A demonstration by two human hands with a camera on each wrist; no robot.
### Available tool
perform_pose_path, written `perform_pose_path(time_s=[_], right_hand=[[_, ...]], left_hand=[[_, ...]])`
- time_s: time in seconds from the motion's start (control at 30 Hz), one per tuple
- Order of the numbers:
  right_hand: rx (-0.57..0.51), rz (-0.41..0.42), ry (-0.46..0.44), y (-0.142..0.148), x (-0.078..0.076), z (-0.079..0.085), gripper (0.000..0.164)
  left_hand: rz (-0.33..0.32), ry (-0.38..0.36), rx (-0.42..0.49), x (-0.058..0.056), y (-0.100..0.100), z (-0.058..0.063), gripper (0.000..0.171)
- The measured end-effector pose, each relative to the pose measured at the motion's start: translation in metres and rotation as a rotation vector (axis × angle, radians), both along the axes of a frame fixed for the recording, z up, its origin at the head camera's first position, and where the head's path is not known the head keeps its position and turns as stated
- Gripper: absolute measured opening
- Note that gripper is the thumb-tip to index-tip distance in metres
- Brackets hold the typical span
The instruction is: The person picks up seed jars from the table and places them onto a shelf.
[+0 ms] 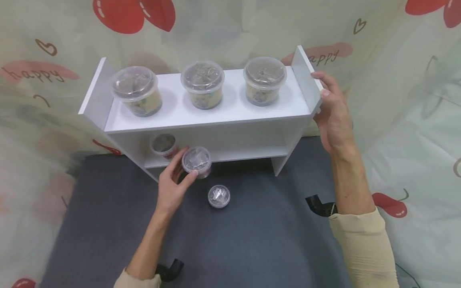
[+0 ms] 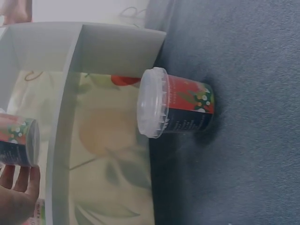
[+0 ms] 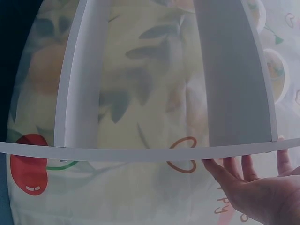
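Observation:
In the head view my left hand point(image 1: 172, 190) grips a small lidded plastic tub point(image 1: 196, 160) between thumb and fingers, in front of the lower shelf. Its red and dark printed side shows in the left wrist view, where my fingertips meet the held tub point(image 2: 16, 138) near its base. A matching tub point(image 2: 190, 101) stands upright on the dark cloth below. Another small tub point(image 1: 165, 145) sits at the left of the lower shelf, partly behind my hand. At the upper right, my right hand point(image 1: 335, 116) holds the side panel of the white shelf unit point(image 1: 230, 117), fingertips against its outer face.
Along the top shelf stand three larger lidded tubs: left point(image 1: 144, 103), middle point(image 1: 206, 98) and right point(image 1: 263, 94). Dark grey cloth point(image 1: 252, 244) covers the surface under the unit. A printed curtain point(image 1: 230, 36) hangs behind and at both sides.

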State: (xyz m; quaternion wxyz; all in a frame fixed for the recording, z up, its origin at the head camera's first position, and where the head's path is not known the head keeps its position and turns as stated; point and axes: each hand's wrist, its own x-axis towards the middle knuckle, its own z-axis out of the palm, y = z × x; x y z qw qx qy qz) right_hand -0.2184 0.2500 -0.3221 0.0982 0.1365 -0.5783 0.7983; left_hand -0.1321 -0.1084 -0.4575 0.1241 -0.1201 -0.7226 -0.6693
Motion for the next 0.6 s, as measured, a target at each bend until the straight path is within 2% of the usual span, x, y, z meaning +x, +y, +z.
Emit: perform_pose_path(time_s=[0.2, 0.3, 0.53, 0.6], right_hand=[[-0.011, -0.011, 0.004, 0.0, 0.0, 0.0, 0.038], [-0.002, -0.016, 0.0, 0.001, 0.001, 0.0, 0.038], [-0.005, -0.007, -0.005, -0.001, 0.0, 0.001, 0.038], [-0.004, -0.006, -0.004, -0.002, 0.0, 0.001, 0.038]], left_hand=[[-0.012, 0.043, -0.012, -0.012, 0.006, 0.006, 0.063], [-0.013, 0.03, -0.015, -0.017, 0.009, 0.011, 0.062], [-0.035, -0.013, -0.027, -0.018, 0.018, 0.037, 0.06], [-0.036, -0.022, -0.032, -0.02, 0.018, 0.038, 0.06]])
